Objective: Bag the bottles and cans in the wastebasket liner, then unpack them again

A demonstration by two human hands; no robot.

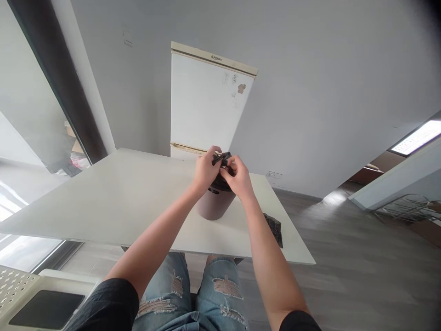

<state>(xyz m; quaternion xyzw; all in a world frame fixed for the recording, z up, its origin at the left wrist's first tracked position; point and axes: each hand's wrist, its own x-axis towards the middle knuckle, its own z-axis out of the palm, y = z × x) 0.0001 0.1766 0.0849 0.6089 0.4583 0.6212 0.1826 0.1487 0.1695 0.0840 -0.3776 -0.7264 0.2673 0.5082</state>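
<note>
A mauve bin (214, 207) stands upright on the white table in front of me, with a dark slot near its rim. Crumpled black plastic bag (223, 159) rises at the bin's mouth, and both hands pinch it there. My left hand (206, 172) has its fingers closed on the bag's left side. On the other side, my right hand (240, 179) grips the bag between thumb and fingers. The hands hide much of the bin's opening. Right of my right forearm lies a folded black plastic piece (274, 228), partly covered by the arm.
The white table (113, 197) reaches far to the left, its front edge just above my knees. Behind it stands a white fridge (206, 96) against the grey wall. A beige plastic item with a dark panel (46, 309) is at lower left.
</note>
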